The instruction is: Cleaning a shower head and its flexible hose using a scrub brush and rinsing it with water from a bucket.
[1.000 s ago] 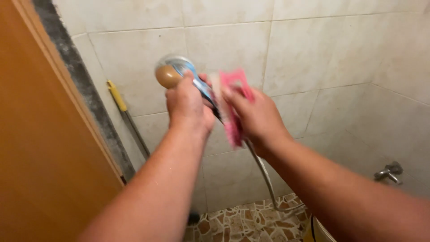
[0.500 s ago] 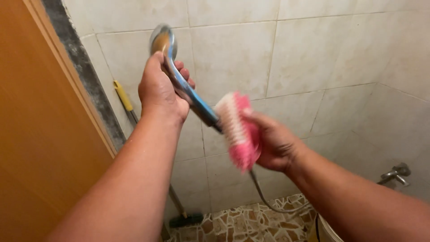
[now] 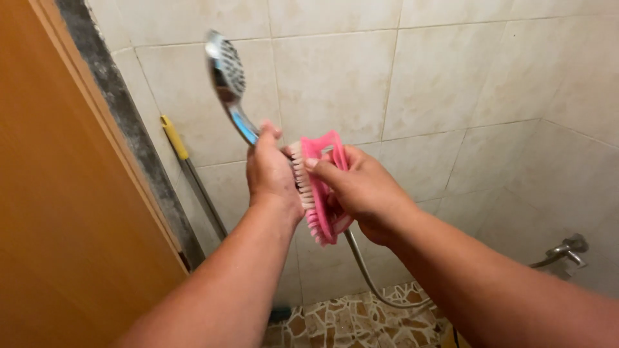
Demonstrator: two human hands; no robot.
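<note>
Shower head (image 3: 225, 67): chrome, nozzle face turned right and slightly toward camera; held high against the tiled wall (image 3: 400, 77), above both hands.
Shower handle (image 3: 244, 124): bluish chrome, running down from the head into the left fist.
Left hand (image 3: 271, 174): closed around the lower handle, thumb up along it; grip firm by the look.
Scrub brush (image 3: 317, 187): pink plastic back, pale bristles facing left, pressed against or just beside the left hand and handle; exact contact point hidden.
Right hand (image 3: 361, 190): wrapped over the brush back, fingers curled on its upper edge.
Hose (image 3: 371, 280): metal, hanging from under the hands in a loop toward the floor.
Risk, grip: wet chrome probably slippery; brush pressure could twist the handle out of the fist and drop the head onto the stone-pattern floor (image 3: 361, 319).
Risk, knuckles: bristles very close to the left fingers; a stroke may scrape skin instead of metal.
Risk, hose: a pull upward could strain the loop or its joint near the tap (image 3: 564, 250).
Risk, mop: yellow-handled mop (image 3: 193, 183) leaning on the wall beside the door (image 3: 64, 212); a left elbow swing might knock it over.
Containers: only a sliver of a pale rim (image 3: 451, 335) at the bottom edge, kind unclear, contents not visible.
</note>
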